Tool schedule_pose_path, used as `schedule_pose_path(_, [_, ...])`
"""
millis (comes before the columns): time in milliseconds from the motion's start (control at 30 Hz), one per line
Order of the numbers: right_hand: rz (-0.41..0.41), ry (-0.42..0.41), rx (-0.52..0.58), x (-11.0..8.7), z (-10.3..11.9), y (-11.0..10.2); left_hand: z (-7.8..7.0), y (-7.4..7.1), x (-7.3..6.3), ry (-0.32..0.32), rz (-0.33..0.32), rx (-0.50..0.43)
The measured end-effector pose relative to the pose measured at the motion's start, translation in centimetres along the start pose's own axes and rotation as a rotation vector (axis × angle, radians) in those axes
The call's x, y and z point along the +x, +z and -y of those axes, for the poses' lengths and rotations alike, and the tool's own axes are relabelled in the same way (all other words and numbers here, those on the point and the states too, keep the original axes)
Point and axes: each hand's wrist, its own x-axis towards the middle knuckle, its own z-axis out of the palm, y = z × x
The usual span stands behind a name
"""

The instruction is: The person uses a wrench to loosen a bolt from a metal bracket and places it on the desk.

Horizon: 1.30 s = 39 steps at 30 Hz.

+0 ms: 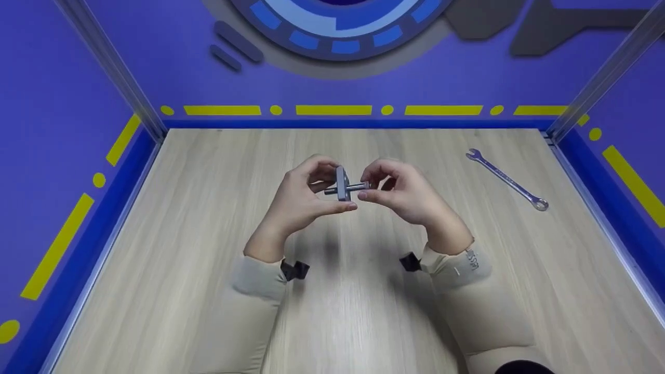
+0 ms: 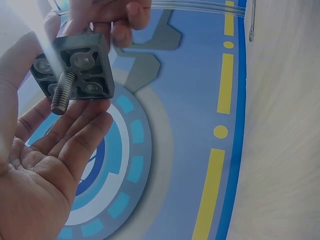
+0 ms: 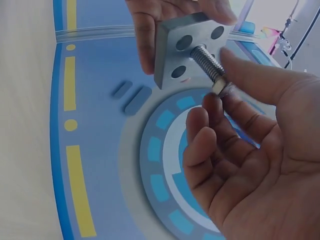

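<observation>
Between thumb and fingers, my left hand [image 1: 298, 195] grips a square grey metal plate [image 1: 341, 183] by its edges, above the table. In the right wrist view the flat face of the plate [image 3: 167, 55] has several round holes; recessed pockets mark the other face of the plate [image 2: 85, 47] in the left wrist view. A threaded bolt [image 3: 207, 61] passes through its middle, and the bolt's end [image 2: 61, 97] sticks out on the pocketed side. My right hand [image 1: 408, 192] has its thumb and fingertips at the bolt's hex head [image 3: 220, 86], pinching it.
A combination wrench [image 1: 506, 179] lies at the right of the wooden table [image 1: 208, 208], its open end toward the back. Blue panels [image 1: 332, 88] with yellow marks stand along the back and sides. A black wrist mount [image 1: 296, 270] sits by my left sleeve.
</observation>
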Motion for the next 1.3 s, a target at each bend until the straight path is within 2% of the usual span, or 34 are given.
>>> schedule_pose_path(133, [-0.008,-0.103,0.002,0.01,-0.01,0.07,-0.07,0.01,0.0,-0.002,0.005,-0.008])
schedule_pose_path(233, [0.002,-0.127,0.002,-0.05,0.06,-0.12,-0.13,0.01,-0.02,-0.002,0.002,-0.013])
schedule_pose_path(333, [0.003,-0.08,0.004,-0.07,0.03,-0.38,-0.13,0.0,-0.03,0.003,-0.005,-0.007])
schedule_pose_path(533, [0.01,0.095,0.004,0.31,-0.19,-0.18,-0.19,0.15,-0.04,0.031,-0.028,-0.005])
schedule_pose_path(700, [0.029,0.128,0.046,0.5,-0.19,0.36,-0.22,0.27,-0.02,0.047,-0.051,-0.015])
schedule_pose_path(1100, [0.021,0.022,0.02,-0.08,0.25,-0.08,-0.18,0.18,-0.13,0.057,-0.055,0.0])
schedule_pose_path(1300, [-0.035,-0.127,-0.012,-0.25,0.03,0.06,-0.19,0.13,-0.11,0.055,-0.071,0.0])
